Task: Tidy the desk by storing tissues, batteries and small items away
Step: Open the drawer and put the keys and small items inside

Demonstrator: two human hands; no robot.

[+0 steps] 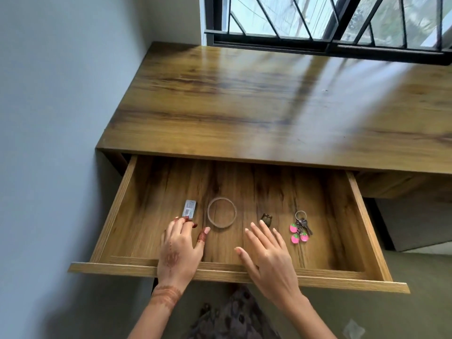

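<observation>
The wooden desk's drawer [234, 272] stands pulled out. Inside lie a small grey pack with a barcode [189, 208], a thin ring-shaped band [221, 212], a small brown clip [266, 219] and a key ring with pink strawberry charms [300, 228]. My left hand [179, 250] reaches into the drawer, fingertips touching the near end of the grey pack, fingers apart. My right hand [269, 255] hovers open over the drawer, its fingertips just short of the brown clip, holding nothing.
The desk top [269, 99] runs under a barred window [330, 20]. A pale wall [49, 118] closes the left side. A grey box [415, 223] sits under the desk at right. A clear scrap [353, 329] lies on the floor.
</observation>
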